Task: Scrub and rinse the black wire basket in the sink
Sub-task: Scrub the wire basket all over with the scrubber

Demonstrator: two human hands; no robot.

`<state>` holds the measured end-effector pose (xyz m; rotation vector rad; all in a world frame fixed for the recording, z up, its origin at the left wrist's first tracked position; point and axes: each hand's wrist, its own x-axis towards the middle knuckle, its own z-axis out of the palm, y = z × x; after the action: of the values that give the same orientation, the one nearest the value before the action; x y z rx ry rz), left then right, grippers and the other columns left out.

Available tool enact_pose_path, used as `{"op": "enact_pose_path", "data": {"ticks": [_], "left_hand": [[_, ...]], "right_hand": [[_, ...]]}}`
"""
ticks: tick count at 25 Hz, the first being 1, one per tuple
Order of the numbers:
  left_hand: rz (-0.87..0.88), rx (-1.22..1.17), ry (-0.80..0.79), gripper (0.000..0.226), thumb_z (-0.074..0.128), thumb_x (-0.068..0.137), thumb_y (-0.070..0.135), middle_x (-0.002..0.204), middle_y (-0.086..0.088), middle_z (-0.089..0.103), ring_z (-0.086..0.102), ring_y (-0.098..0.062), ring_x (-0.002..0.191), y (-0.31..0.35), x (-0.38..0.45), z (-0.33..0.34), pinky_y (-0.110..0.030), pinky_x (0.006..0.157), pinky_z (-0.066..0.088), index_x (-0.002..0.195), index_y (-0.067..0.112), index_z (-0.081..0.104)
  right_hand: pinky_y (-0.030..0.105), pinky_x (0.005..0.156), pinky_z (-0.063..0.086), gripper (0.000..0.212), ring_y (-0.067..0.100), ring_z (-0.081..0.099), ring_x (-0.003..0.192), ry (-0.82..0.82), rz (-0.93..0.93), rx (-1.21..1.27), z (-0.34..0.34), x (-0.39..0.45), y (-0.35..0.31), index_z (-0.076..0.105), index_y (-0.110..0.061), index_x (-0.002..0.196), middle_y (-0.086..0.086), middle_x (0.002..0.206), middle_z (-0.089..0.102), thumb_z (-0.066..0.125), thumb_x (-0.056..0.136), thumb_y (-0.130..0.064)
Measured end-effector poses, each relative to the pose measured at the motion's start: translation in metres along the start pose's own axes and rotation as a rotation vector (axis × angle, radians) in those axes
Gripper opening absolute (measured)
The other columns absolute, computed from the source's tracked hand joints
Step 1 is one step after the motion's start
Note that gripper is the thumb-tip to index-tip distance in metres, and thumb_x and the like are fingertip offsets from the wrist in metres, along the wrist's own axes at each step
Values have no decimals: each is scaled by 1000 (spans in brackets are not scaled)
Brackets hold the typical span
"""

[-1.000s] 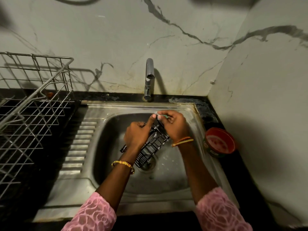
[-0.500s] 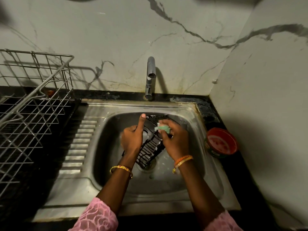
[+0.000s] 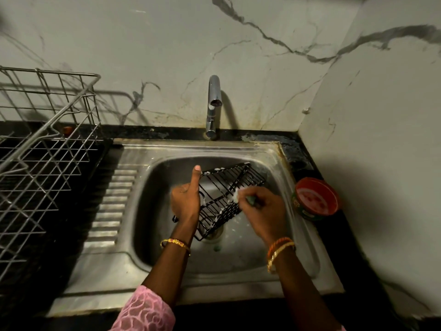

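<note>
Fingers (image 3: 256, 199) of right hand (image 3: 265, 211) curl round, prob., a scrubber, soaping basket (image 3: 229, 185); left hand (image 3: 186, 201) grips it. Scrub step; rinse next, tap (image 3: 213, 103) needs opening.

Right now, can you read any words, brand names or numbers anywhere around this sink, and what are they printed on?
None can be read.
Red round tub beside the sink: a patterned band runs around its side, too small and blurred to read.
Tap, black wire basket, steel dish rack, marble wall: no lettering visible.
</note>
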<state>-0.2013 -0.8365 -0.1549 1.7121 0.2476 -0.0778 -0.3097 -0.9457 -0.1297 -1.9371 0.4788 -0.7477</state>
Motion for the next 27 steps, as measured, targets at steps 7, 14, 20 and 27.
{"op": "enact_pose_path", "data": {"ticks": [7,14,20,27], "left_hand": [[-20,-79,25,65,60,81,60,43,5,28,28,-14,45,1,-16,3,-30,54,26,42,21,26],[5,-197,22,66,61,79,59,38,10,24,24,-16,46,-21,-3,0,-32,55,26,33,18,37],[61,-210,-3,58,60,90,31,39,13,25,22,-9,43,-24,-5,1,-26,49,20,42,24,28],[-5,-308,70,49,55,91,16,34,13,29,24,0,36,-31,0,-1,-23,41,21,47,18,34]], "right_hand": [[23,68,51,6,14,63,71,-7,29,-6,49,42,-19,68,-6,76,5,77,68,71,74,-1],[3,66,39,10,-4,54,70,-20,-69,-195,30,-6,4,67,-14,68,-15,70,56,72,77,-11],[0,66,38,8,-5,52,64,-23,-91,-160,38,1,-6,69,-9,70,-4,73,63,71,75,-3],[7,74,45,9,4,59,80,-79,-175,-99,35,-18,3,70,-7,79,-1,84,65,68,77,1]]}}
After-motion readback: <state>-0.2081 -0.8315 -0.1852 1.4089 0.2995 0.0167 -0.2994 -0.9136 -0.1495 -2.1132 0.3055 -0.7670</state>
